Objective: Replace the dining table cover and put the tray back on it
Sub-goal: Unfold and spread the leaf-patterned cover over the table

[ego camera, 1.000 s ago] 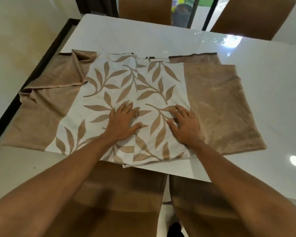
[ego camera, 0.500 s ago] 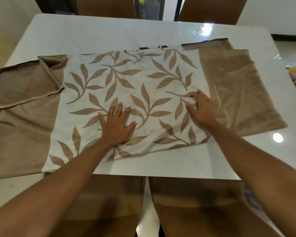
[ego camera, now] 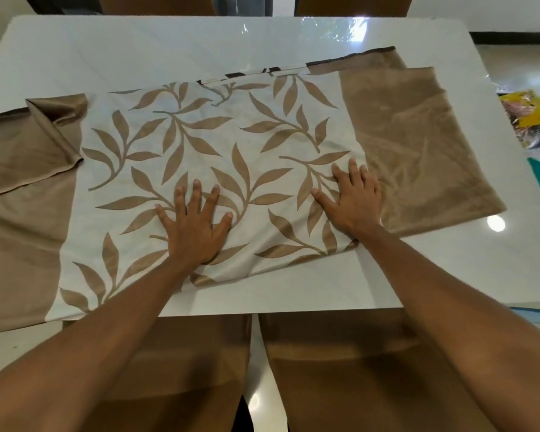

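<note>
hands moved apart on the table cover

since one second ago the two hands, which were close together in the middle of the cloth, have moved apart, and the right one is now near the brown band. the left hand [ego camera: 197, 226] lies palm down on the cream middle part of the table cover [ego camera: 231, 135], with its fingers straight and spread wide and the thumb out to the side. the right hand [ego camera: 354, 201] also lies flat on the cover, its fingers straight and closer to each other, at the border where the leaf pattern meets the right brown band. neither hand pinches the cloth.

the cover lies on the white glossy table [ego camera: 138, 51], near the front edge, and it is not fully opened. its right brown band lies in two layers, and the far left corner is folded over itself. the left brown band runs out of the view. two brown chairs [ego camera: 340, 353] stand pushed against the near edge, below the arms. past the right edge of the table a yellow packet [ego camera: 527, 113] shows lower down.
</note>
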A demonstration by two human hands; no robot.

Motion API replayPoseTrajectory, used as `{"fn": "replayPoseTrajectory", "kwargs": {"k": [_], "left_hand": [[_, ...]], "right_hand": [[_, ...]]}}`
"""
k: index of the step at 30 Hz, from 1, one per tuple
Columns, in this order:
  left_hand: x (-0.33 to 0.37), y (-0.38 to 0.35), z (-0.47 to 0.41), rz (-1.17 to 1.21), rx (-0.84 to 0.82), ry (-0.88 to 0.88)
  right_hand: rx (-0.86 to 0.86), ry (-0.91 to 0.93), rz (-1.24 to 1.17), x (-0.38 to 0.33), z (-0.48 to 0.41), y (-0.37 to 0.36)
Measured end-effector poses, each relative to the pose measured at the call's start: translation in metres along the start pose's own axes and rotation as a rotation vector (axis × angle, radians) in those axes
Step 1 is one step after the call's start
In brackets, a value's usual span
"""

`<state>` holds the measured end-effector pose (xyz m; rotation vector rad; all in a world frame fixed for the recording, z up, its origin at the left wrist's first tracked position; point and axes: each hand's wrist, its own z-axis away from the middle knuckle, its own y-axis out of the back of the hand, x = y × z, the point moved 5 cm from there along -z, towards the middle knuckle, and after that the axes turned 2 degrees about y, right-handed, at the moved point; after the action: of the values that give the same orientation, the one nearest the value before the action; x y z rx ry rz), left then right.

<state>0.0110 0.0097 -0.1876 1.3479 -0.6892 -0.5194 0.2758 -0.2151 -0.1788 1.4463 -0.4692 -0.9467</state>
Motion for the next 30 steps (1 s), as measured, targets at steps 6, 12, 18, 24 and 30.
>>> {"fn": "replayPoseTrajectory", "kwargs": {"k": [6,12,18,24,30], "left_hand": [[0.021,-0.003,0.003,0.018,0.03,0.13],[0.062,-0.007,0.003,0.075,0.1,0.354],[0.095,-0.01,-0.009,0.269,0.001,0.609],[0.092,0.014,-0.009,0.589,-0.145,0.691],[0.032,0.052,-0.005,0.379,0.189,0.166]], "right_hand": [[-0.184,-0.004,-0.006,-0.029,-0.087,0.015],[-0.258,0.065,0.029,-0.105,-0.159,0.016],[-0.479,0.265,-0.121,-0.24,-0.17,0.002],[-0.301,0.471,-0.442,-0.288,-0.135,-0.021],[0.221,0.296,-0.366,-0.226,-0.103,-0.029]]}}
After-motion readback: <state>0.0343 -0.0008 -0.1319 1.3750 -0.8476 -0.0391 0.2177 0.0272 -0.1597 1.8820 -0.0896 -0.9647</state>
